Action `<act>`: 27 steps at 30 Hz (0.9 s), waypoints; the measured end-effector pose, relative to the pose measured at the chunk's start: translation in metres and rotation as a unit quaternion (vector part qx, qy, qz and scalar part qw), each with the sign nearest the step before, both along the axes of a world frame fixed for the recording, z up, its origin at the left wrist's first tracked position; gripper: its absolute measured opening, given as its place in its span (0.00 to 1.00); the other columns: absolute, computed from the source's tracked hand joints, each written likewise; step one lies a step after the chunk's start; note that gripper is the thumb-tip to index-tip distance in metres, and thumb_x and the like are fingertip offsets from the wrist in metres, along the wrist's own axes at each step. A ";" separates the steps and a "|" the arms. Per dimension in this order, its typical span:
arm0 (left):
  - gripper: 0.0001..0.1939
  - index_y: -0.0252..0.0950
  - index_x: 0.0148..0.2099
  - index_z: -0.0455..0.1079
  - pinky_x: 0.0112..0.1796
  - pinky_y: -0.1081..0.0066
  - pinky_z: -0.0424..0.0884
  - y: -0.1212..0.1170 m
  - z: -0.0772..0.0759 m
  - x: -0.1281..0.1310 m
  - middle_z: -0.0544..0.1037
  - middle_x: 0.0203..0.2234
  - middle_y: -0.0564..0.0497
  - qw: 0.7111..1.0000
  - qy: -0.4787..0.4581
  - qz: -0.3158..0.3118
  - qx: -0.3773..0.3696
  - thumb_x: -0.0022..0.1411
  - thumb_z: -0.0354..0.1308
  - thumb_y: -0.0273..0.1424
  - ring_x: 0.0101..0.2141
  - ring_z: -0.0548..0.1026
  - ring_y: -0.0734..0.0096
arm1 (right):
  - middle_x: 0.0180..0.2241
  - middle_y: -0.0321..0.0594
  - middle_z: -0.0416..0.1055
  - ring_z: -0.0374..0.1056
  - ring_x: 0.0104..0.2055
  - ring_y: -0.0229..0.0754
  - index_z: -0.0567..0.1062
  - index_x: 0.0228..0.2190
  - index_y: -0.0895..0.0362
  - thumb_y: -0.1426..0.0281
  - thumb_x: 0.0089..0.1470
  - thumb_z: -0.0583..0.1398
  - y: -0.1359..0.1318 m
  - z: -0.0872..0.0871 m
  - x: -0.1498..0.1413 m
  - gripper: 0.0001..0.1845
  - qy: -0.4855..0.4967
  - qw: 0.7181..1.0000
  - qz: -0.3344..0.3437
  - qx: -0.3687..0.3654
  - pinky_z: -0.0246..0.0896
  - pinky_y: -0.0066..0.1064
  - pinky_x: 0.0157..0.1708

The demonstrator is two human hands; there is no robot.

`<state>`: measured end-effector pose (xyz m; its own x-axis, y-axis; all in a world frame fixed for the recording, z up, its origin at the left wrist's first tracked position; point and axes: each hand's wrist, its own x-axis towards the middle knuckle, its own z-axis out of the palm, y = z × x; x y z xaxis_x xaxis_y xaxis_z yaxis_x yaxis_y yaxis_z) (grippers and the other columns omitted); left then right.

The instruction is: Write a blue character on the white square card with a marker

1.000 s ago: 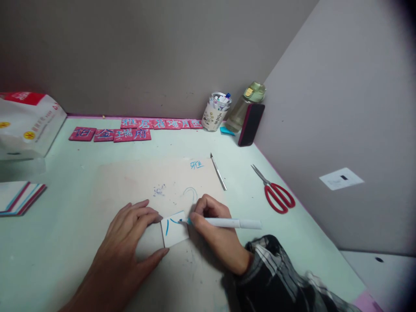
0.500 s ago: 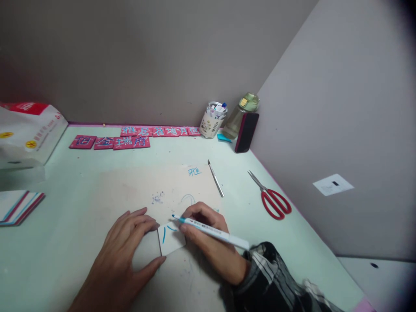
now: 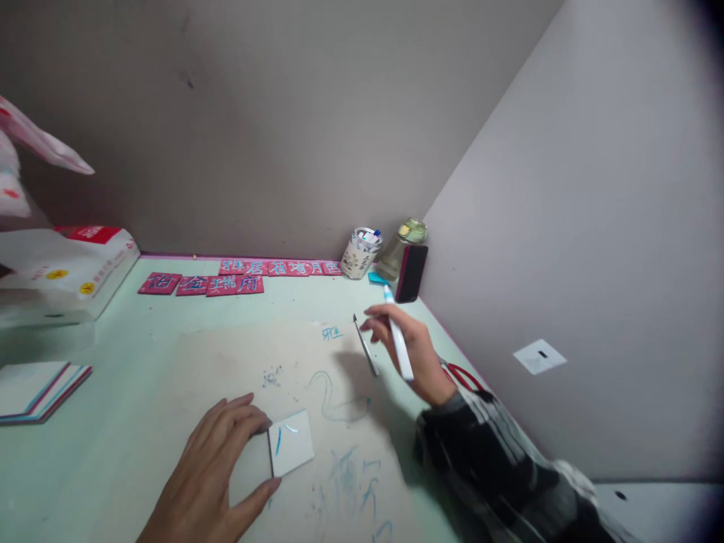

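My left hand rests on the beige board, thumb and fingers spread and touching the left edge of a small white tile marked with two blue strokes. My right hand is raised above the table's right side, fingers closed round a white marker with its blue tip pointing up and away. A thin metal craft knife lies just left of that hand. Red scissors are partly hidden behind my right wrist.
Red tiles with blue characters lie in two rows along the back wall. A pen cup, a bottle and a dark phone-like slab stand in the corner. A white bag and stacked sheets are at left.
My right hand lifted the marker off the white tile and moved up and to the right, toward the far corner. The view tilted upward. My left hand stayed at the tile.
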<state>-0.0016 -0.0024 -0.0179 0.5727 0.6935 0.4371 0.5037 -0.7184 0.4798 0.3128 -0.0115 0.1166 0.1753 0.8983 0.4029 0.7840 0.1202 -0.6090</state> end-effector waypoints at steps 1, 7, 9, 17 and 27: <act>0.21 0.47 0.56 0.67 0.57 0.50 0.73 0.000 0.001 0.000 0.78 0.53 0.48 1.000 -0.001 0.002 0.001 0.62 0.64 0.40 0.60 0.73 0.48 | 0.34 0.42 0.80 0.73 0.31 0.41 0.76 0.43 0.55 0.64 0.65 0.57 0.012 0.004 0.014 0.10 -0.023 1.000 -0.017 0.010 0.69 0.33 0.36; 0.21 0.47 0.57 0.67 0.57 0.49 0.74 -0.001 -0.002 -0.001 0.77 0.54 0.48 1.000 -0.006 0.003 -0.004 0.63 0.63 0.39 0.61 0.72 0.47 | 0.36 0.45 0.80 0.74 0.37 0.49 0.77 0.41 0.54 0.69 0.61 0.59 0.066 0.009 0.083 0.09 -0.127 0.982 -0.139 0.015 0.62 0.37 0.40; 0.22 0.47 0.57 0.66 0.58 0.47 0.73 0.000 -0.004 -0.002 0.77 0.54 0.48 1.000 -0.008 -0.003 -0.010 0.63 0.64 0.39 0.61 0.72 0.47 | 0.36 0.45 0.80 0.74 0.36 0.49 0.77 0.42 0.54 0.71 0.60 0.58 0.075 0.008 0.094 0.09 -0.149 0.976 -0.157 0.004 0.60 0.37 0.39; 0.23 0.46 0.56 0.66 0.61 0.44 0.70 -0.007 0.005 0.004 0.77 0.54 0.46 0.999 -0.022 -0.001 -0.043 0.60 0.65 0.30 0.62 0.70 0.47 | 0.41 0.47 0.81 0.76 0.41 0.52 0.77 0.44 0.54 0.73 0.61 0.60 0.095 0.009 0.053 0.10 -0.157 0.984 -0.079 0.005 0.61 0.37 0.41; 0.24 0.43 0.49 0.70 0.55 0.37 0.75 -0.008 0.035 0.012 0.80 0.49 0.45 0.998 -0.022 0.000 -0.066 0.49 0.65 0.21 0.57 0.76 0.43 | 0.36 0.35 0.81 0.75 0.38 0.42 0.76 0.43 0.51 0.70 0.63 0.65 0.158 0.007 -0.146 0.06 -0.097 0.970 0.222 -0.026 0.63 0.30 0.40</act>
<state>0.0100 -0.0107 0.0173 0.5548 0.7468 0.3666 0.4808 -0.6474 0.5914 0.1670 0.1464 0.1235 -0.3075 0.8880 0.3419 0.7630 0.4448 -0.4691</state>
